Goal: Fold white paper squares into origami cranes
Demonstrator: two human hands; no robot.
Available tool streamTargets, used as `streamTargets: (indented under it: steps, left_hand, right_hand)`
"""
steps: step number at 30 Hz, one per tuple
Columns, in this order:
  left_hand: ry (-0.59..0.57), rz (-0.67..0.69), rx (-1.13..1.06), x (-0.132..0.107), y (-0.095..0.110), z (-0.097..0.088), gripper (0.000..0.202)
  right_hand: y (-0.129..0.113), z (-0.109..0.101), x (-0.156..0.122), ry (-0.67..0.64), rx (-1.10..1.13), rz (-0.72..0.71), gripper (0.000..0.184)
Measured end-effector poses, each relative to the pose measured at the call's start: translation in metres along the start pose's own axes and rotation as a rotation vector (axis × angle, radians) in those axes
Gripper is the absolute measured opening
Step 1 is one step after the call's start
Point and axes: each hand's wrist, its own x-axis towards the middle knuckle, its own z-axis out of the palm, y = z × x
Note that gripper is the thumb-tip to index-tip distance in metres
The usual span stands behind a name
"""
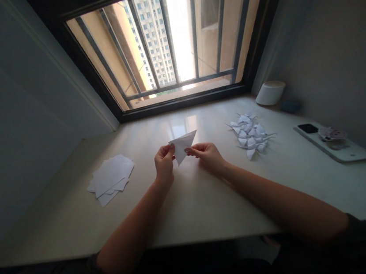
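A white sheet of paper folded into a triangle (pixel 182 145) is held up above the table, between both hands. My left hand (pixel 164 160) pinches its left corner with the thumb on top. At its right side, my right hand (pixel 208 154) grips the paper between thumb and fingertips. One point of the triangle aims up and to the right, another hangs down between the hands. To the left lies a loose stack of white paper sheets (pixel 111 178). On the right a pile of small folded paper pieces (pixel 250 134) with pointed ends rests on the table.
The pale table (pixel 186 216) runs up to a dark-framed, barred window (pixel 182 103). At the right lies a white phone (pixel 332 145) with a round grip on its back. A white cup-like object (pixel 270 93) stands in the back right corner, near a dark bluish item (pixel 290 106).
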Motion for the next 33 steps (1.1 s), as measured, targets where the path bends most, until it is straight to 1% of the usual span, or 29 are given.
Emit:
streamTargets:
  steps: [3, 7, 13, 14, 16, 19, 21, 23, 26, 30, 33]
  left_hand:
    - [-0.004, -0.011, -0.007, -0.003, 0.0017, 0.0021, 0.035]
    - [-0.022, -0.03, -0.009, -0.0055, 0.0039, 0.0029, 0.036]
    - [-0.042, -0.045, -0.004, -0.0057, 0.0054, 0.0022, 0.036]
    - [-0.043, -0.027, 0.008, -0.0054, 0.005, 0.0019, 0.035]
    - [-0.047, 0.055, 0.059, -0.0049, 0.0038, 0.0012, 0.033]
    - [-0.051, 0.196, 0.147, -0.0044, 0.0014, 0.0002, 0.028]
    - [-0.06, 0.235, 0.178, -0.0047, 0.0001, 0.0001, 0.026]
    - [-0.073, 0.245, 0.194, -0.0053, -0.0003, 0.0005, 0.025]
    - [-0.092, 0.223, 0.192, -0.0051, 0.0005, 0.0008, 0.026]
    - [-0.13, 0.124, 0.165, -0.0013, 0.0011, -0.001, 0.026]
    - [-0.162, 0.082, 0.143, 0.0016, 0.0003, -0.003, 0.027]
  right_hand:
    - [-0.0012, 0.0009, -0.0002, 0.013, 0.012, -0.015, 0.035]
    - [-0.0042, 0.0028, -0.0016, -0.017, 0.095, -0.028, 0.038]
    - [-0.0029, 0.0007, -0.0006, -0.062, 0.229, 0.039, 0.036]
    - [-0.003, 0.0002, -0.0004, -0.077, 0.246, 0.049, 0.036]
    - [-0.0041, -0.0005, -0.0003, -0.1, 0.238, 0.039, 0.036]
    - [-0.0061, -0.0006, -0.0008, -0.104, 0.14, -0.012, 0.036]
    - [-0.0062, -0.0001, -0.0014, -0.085, 0.08, -0.027, 0.035]
    - [-0.0055, 0.0003, -0.0021, -0.05, 0.042, -0.032, 0.035]
    - [-0.0054, 0.0004, -0.003, -0.012, 0.033, -0.027, 0.034]
    - [-0.0076, -0.0005, -0.0035, -0.024, 0.075, 0.003, 0.033]
    - [-0.0077, -0.0013, -0.0033, -0.023, 0.099, 0.006, 0.033]
